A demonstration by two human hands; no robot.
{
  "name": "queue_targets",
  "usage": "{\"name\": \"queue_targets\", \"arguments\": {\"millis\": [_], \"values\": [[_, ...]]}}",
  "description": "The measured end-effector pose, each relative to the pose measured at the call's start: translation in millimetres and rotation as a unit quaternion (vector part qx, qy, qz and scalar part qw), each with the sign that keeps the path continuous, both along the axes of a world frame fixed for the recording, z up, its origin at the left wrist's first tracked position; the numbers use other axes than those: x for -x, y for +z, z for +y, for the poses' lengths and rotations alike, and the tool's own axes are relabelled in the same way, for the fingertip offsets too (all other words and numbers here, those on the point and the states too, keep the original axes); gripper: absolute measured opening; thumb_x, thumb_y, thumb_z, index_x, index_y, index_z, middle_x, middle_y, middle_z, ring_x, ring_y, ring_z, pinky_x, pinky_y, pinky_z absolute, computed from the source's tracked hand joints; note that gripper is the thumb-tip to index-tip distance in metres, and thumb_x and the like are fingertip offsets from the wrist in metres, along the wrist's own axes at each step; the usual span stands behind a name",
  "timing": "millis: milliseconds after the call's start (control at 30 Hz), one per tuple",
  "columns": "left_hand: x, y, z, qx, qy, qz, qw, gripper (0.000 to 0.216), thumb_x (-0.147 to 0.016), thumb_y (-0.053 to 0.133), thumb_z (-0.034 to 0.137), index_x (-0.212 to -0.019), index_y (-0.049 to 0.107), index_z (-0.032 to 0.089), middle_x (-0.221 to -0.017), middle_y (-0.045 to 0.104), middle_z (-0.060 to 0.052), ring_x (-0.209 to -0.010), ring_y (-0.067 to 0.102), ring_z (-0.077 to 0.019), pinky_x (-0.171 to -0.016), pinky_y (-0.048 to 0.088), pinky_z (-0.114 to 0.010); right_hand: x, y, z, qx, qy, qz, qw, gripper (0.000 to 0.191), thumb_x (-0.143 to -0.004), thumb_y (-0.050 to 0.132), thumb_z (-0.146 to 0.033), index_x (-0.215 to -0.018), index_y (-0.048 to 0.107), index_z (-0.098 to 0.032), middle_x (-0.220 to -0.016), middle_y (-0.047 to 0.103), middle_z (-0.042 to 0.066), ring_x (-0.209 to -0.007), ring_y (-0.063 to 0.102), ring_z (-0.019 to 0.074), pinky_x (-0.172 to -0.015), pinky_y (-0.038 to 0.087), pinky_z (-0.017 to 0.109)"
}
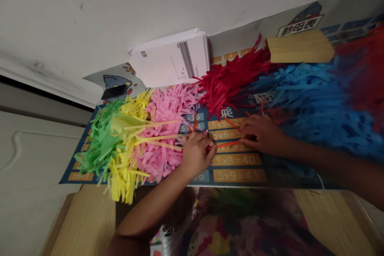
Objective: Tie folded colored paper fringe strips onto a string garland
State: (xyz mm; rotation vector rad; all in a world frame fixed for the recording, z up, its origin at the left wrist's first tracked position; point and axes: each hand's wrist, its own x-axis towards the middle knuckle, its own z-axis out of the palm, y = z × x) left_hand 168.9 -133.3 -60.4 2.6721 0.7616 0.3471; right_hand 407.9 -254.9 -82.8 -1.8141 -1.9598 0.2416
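Note:
A thin orange-red strip (229, 144) stretches between my two hands, just above a dark blue printed mat. My left hand (196, 152) pinches its left end, and more orange ends poke out above those fingers. At the other end, my right hand (259, 134) has its fingers closed on the strip, with loose orange pieces around the fingertips. Beside my left hand lies a heap of pink paper strips (162, 128). Crimson strips (231, 82) lie behind the hands, and a large blue strip heap (324, 104) is partly covered by my right forearm.
Green strips (100, 136) and yellow strips (121, 176) lie at the left, some over the table edge. A white box (171, 58) leans at the wall. A black phone-like object (114, 92), a tan paper piece (300, 48) and red strips (372, 64) also lie there.

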Motion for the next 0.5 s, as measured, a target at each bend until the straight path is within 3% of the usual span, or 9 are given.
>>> {"name": "queue_targets", "arguments": {"millis": [100,167,267,400,500], "values": [[1,-0.2,1,-0.042,-0.044,-0.007,0.998,0.008,-0.091,0.065,0.027,-0.092,0.073,0.024,-0.09,0.071,-0.003,-0.093,0.059,-0.023,-0.085,0.034,-0.043,8,12.9,2,-0.001,0.022,-0.077,0.997,0.004,-0.087,0.066,-0.025,-0.086,0.069,-0.022,-0.099,0.072,0.005,-0.098,0.056,0.0273,-0.083,0.03,0.043],[3,-0.3,-1,-0.102,-0.108,-0.017,0.989,0.018,-0.094,0.062,0.022,-0.105,0.073,0.031,-0.097,0.072,-0.001,-0.099,0.058,-0.0231,-0.091,0.032,-0.046,15,20.8,4,-0.018,0.089,-0.12,0.989,0.01,-0.091,0.06,-0.018,-0.09,0.069,-0.022,-0.098,0.072,0.004,-0.097,0.057,0.0255,-0.087,0.03,0.045],[0,-1.9,-7,-0.193,-0.172,-0.01,0.966,0.02,-0.097,0.058,0.02,-0.107,0.072,0.031,-0.1,0.072,-0.002,-0.106,0.057,-0.0235,-0.099,0.03,-0.05,23,25.8,7,-0.027,0.164,-0.154,0.974,0.026,-0.098,0.048,-0.013,-0.083,0.069,-0.021,-0.089,0.071,0.003,-0.088,0.058,0.0209,-0.088,0.032,0.043],[-14,-4.9,-12,-0.234,-0.18,0.017,0.955,0.018,-0.099,0.054,0.022,-0.098,0.072,0.023,-0.1,0.073,-0.005,-0.1,0.059,-0.0233,-0.104,0.031,-0.055,30,27.0,13,-0.033,0.152,-0.175,0.972,0.035,-0.099,0.042,-0.012,-0.076,0.068,-0.022,-0.082,0.069,0.005,-0.08,0.058,0.0205,-0.081,0.035,0.042],[-16,5.2,-12,-0.242,-0.167,-0.013,0.956,0.015,-0.098,0.057,0.02,-0.099,0.071,0.023,-0.096,0.075,-0.003,-0.094,0.062,-0.0217,-0.104,0.031,-0.053,39,39.7,5,-0.048,0.098,-0.164,0.98,0.037,-0.099,0.041,-0.018,-0.075,0.068,-0.022,-0.079,0.07,0.006,-0.079,0.059,0.0221,-0.078,0.036,0.042]]}}
